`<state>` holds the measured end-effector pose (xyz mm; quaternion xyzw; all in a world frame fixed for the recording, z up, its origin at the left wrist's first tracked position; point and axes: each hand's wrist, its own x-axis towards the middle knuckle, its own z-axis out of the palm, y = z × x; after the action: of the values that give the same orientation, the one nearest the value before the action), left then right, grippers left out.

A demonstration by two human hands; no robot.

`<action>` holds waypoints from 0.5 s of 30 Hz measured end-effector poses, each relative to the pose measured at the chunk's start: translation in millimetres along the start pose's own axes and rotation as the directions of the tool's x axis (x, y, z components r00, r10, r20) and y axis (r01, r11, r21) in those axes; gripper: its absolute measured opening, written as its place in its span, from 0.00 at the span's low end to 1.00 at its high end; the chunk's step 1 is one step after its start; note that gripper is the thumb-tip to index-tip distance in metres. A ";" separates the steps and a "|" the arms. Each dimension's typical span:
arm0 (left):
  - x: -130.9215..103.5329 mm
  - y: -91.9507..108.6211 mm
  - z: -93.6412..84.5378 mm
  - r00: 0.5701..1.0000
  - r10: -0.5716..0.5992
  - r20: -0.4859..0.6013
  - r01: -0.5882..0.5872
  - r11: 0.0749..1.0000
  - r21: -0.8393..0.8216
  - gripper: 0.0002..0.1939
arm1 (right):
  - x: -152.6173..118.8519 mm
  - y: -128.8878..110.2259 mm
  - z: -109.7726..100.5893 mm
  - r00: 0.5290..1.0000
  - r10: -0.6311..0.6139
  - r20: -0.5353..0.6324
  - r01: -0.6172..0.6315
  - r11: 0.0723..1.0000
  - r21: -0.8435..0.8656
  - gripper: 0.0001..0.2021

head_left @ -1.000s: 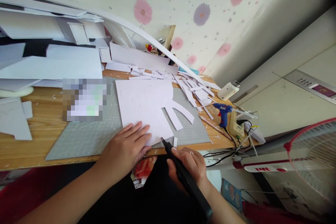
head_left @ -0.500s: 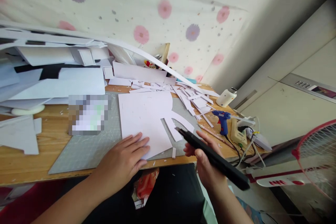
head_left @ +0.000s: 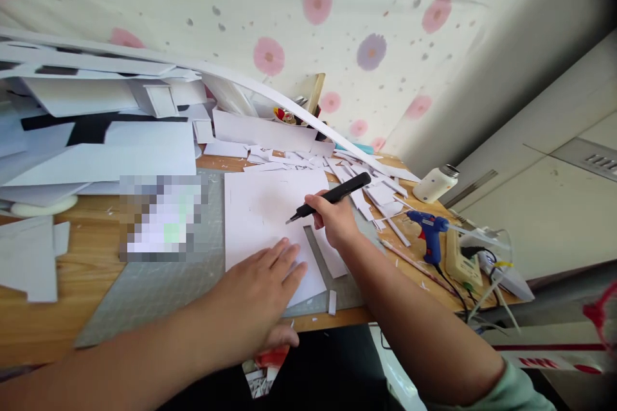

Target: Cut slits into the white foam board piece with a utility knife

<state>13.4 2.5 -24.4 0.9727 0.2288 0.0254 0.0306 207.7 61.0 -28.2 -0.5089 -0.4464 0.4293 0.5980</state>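
Note:
My right hand (head_left: 335, 221) grips a black utility knife (head_left: 341, 191) between thumb and fingers. Its blade points down and left, close over a white board sheet (head_left: 250, 205); I cannot tell whether the tip touches. Fingers stretched out, my left hand (head_left: 263, 292) rests on the sheet's lower part, with the thumb past its near edge. A narrow slot in the sheet, right of the left hand, shows the grey cutting mat (head_left: 193, 289) underneath. Near the mat's front edge lies a small white offcut (head_left: 332, 302).
White strips and scraps (head_left: 380, 189) litter the table's back right. A blue glue gun (head_left: 430, 234) stands by a power strip (head_left: 460, 260) with trailing cords, near a white bottle (head_left: 436, 184). Stacked boards (head_left: 101, 157) fill the left, beside a blurred-out object (head_left: 164, 218).
The right hand has swung from the table's front edge up and left over the sheet, turning the knife's blade downward. The left hand has shifted slightly right. The view has moved a little.

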 end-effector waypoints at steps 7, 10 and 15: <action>12.4 3.7 14.1 0.989 0.124 0.085 -0.131 0.988 0.077 0.45 | 0.5 27.6 1.3 0.998 0.057 -0.033 -0.056 0.998 0.027 0.14; 13.0 0.7 24.5 0.985 0.174 0.007 -0.174 0.980 0.098 0.46 | 0.2 30.7 0.2 0.997 0.073 -0.034 -0.073 0.997 0.002 0.13; 10.8 -5.5 34.7 0.962 0.218 -0.166 -0.204 0.974 0.099 0.43 | 1.0 27.8 -0.8 0.992 0.112 -0.053 -0.112 0.994 -0.003 0.13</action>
<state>22.8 10.5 -59.0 0.9859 0.1265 0.1051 -0.0321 207.0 65.0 -55.8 -0.5458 -0.4025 0.4474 0.5830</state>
